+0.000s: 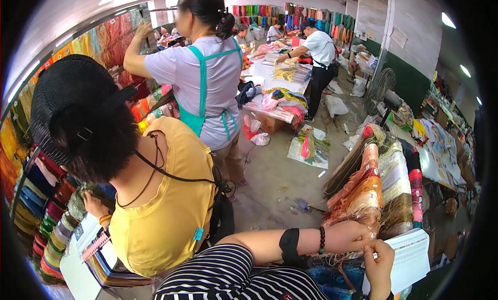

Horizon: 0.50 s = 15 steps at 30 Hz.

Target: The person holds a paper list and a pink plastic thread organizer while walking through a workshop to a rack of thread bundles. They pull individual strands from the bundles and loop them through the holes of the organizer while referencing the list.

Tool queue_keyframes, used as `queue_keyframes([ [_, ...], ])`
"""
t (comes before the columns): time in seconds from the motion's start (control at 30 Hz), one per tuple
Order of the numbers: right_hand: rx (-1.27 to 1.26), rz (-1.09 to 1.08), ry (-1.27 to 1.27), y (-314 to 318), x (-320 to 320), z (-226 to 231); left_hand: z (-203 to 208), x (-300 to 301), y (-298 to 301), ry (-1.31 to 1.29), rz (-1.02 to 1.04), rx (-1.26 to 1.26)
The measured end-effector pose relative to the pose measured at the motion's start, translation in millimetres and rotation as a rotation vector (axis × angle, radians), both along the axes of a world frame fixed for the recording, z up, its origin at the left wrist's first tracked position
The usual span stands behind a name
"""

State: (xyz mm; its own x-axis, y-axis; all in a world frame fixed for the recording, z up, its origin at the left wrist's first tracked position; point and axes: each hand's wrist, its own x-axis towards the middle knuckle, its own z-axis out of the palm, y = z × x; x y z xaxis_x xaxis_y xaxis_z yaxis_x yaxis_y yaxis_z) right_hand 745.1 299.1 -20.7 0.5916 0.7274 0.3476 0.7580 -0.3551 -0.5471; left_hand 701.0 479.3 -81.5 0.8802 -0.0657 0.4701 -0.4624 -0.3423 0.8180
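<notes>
My left arm, with a black band and a dark beaded bracelet, reaches across to the right. Its hand, my left hand [355,235], is closed at the near end of the orange thread skeins [365,193]. Just in front of it, my right hand [380,262] pinches thumb and forefinger together, almost meeting the left fingertips. Whatever lies in either pinch is too fine or hidden to make out. Loose orange strands hang below my left wrist. Beside my right hand lies a white booklet [412,253] with printed rows, and blue thread [334,282] is below the wrists.
Cream skeins [395,180] and red ones [416,191] adjoin the orange ones. Close on my left, a person in a yellow top [166,196] bends over more thread; another in a green apron [207,87] stands behind. A fan [381,90] and a long worktable [270,77] are farther off.
</notes>
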Motion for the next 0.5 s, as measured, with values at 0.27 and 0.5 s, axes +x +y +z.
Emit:
queue_keyframes([
  [0.27,0.162,-0.001,0.317,-28,-32,26,24,-25,-9,0.122,-0.456,-0.453],
  [0.5,0.277,-0.080,0.332,-58,-80,95,-38,4,-33,0.275,-0.593,-0.006],
])
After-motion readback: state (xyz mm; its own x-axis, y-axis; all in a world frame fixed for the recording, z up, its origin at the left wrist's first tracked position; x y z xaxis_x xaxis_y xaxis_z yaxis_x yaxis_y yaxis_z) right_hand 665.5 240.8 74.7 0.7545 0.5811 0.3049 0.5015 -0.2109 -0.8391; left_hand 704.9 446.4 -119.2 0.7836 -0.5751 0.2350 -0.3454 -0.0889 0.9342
